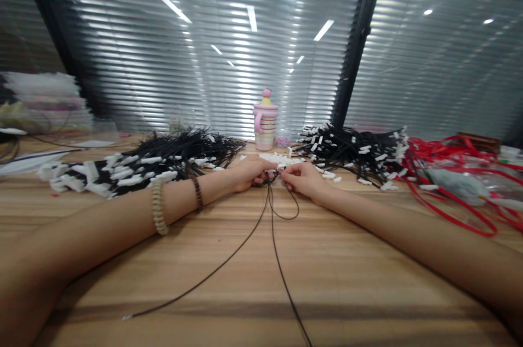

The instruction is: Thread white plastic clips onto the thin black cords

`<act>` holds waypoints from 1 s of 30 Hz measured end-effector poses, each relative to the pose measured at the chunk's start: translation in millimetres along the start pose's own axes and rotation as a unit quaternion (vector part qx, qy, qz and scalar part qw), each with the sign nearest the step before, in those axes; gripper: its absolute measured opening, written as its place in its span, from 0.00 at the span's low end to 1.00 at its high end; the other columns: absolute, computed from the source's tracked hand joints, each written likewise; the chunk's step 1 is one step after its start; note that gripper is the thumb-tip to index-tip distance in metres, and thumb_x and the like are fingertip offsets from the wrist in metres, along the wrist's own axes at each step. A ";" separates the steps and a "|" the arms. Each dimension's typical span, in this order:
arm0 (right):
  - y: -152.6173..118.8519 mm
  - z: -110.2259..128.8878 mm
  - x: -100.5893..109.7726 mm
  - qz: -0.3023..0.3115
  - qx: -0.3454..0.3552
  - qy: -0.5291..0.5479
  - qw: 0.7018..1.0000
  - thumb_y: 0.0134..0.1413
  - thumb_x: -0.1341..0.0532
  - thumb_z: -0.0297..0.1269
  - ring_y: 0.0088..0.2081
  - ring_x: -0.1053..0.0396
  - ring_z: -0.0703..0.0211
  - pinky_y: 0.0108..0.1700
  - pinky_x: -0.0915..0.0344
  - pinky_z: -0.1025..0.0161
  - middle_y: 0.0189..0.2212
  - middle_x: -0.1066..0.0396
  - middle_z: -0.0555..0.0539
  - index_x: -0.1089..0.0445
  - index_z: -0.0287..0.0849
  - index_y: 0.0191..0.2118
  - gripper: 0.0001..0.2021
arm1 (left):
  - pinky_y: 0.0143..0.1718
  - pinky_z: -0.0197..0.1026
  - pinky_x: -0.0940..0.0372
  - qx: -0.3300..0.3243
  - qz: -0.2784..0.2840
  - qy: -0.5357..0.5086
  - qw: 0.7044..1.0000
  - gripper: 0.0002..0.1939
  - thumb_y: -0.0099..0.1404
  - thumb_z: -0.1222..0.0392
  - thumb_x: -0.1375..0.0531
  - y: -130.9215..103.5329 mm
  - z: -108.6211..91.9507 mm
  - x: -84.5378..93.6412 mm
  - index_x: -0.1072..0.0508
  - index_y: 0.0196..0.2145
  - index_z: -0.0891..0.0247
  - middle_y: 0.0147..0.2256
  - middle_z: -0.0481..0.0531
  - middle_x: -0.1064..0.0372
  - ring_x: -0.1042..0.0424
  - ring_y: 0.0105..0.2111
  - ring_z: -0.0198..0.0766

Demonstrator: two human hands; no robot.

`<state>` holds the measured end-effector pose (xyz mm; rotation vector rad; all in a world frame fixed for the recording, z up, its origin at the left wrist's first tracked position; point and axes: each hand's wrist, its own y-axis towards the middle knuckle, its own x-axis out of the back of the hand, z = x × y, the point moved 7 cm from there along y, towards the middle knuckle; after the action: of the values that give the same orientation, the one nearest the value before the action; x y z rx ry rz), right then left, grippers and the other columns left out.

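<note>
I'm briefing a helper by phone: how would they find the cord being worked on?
On the wooden table, between two black cord heaps, the left hand and right hand pinch one thin black cord. It alone trails loose toward the viewer.

A thin black cord (273,216) is held at its upper end between the left hand (250,172) and the right hand (303,178), towards the far middle of the counter (347,281). Just below the fingers a small loop is formed on the wood. From there two long strands are laid across the counter towards the near edge: one is run to the near left, ending in a pale tip, the other is carried straight to the near edge.
</note>
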<state>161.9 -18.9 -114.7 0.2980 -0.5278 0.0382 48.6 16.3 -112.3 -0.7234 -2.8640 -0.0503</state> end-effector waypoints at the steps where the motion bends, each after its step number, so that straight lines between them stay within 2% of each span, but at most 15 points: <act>1: 0.0 0.0 0.1 0.000 -0.002 -0.001 1.000 0.46 0.44 0.38 0.15 0.45 0.70 0.17 0.52 0.72 0.14 0.37 0.51 0.34 0.37 0.22 0.10 | 0.13 0.29 0.60 0.002 0.000 0.004 1.000 0.11 0.50 0.56 0.39 -0.6 -0.3 -0.2 0.32 0.26 0.69 0.18 0.45 0.40 0.48 0.13 0.22; 6: -0.5 0.5 -2.0 0.012 -0.008 -0.006 1.000 0.47 0.46 0.37 0.15 0.46 0.71 0.17 0.52 0.72 0.14 0.38 0.52 0.35 0.37 0.20 0.11 | 0.13 0.28 0.60 0.001 0.007 0.010 1.000 0.13 0.50 0.56 0.39 -3.3 -2.6 -2.2 0.31 0.31 0.69 0.18 0.45 0.39 0.47 0.13 0.23; 11: -3.1 4.0 -1.7 0.001 -0.028 -0.012 1.000 0.47 0.46 0.35 0.13 0.48 0.72 0.16 0.55 0.72 0.12 0.40 0.53 0.37 0.37 0.19 0.11 | 0.12 0.28 0.59 -0.006 -0.006 0.013 1.000 0.09 0.52 0.58 0.42 -1.4 0.0 0.1 0.33 0.24 0.68 0.17 0.46 0.39 0.48 0.13 0.22; 16: -7.2 6.0 -1.1 -0.015 -0.069 -0.012 0.997 0.47 0.46 0.35 0.12 0.51 0.71 0.14 0.57 0.71 0.10 0.44 0.54 0.39 0.38 0.17 0.12 | 0.12 0.28 0.59 -0.025 -0.013 0.014 1.000 0.09 0.53 0.57 0.42 -2.7 -1.8 -0.6 0.33 0.23 0.68 0.18 0.46 0.39 0.48 0.13 0.22; 21: -7.2 5.3 1.5 -0.041 -0.052 -0.025 0.997 0.45 0.45 0.37 0.13 0.51 0.71 0.14 0.58 0.71 0.11 0.44 0.54 0.38 0.37 0.17 0.12 | 0.13 0.28 0.58 -0.022 -0.019 0.024 0.999 0.10 0.53 0.57 0.42 -4.8 -3.0 -1.0 0.33 0.23 0.68 0.17 0.46 0.40 0.46 0.14 0.23; 26: -5.6 4.8 0.9 -0.039 -0.023 -0.018 0.999 0.44 0.45 0.36 0.15 0.48 0.70 0.16 0.54 0.71 0.13 0.40 0.53 0.35 0.37 0.19 0.10 | 0.13 0.29 0.59 -0.028 -0.009 0.028 0.999 0.12 0.52 0.55 0.41 -4.5 -2.4 -0.7 0.33 0.23 0.68 0.18 0.46 0.39 0.47 0.14 0.23; 30: -5.7 4.0 -0.9 -0.030 -0.027 0.006 0.999 0.44 0.45 0.34 0.15 0.47 0.70 0.16 0.53 0.71 0.13 0.39 0.52 0.35 0.37 0.19 0.09 | 0.14 0.29 0.58 -0.025 -0.010 0.022 0.999 0.12 0.51 0.55 0.40 -6.1 -2.7 -1.9 0.31 0.27 0.69 0.18 0.46 0.39 0.46 0.14 0.24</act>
<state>159.8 -25.5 -113.3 0.2595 -0.5068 -0.0322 47.8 9.9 -109.9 -0.6933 -2.8369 -0.1390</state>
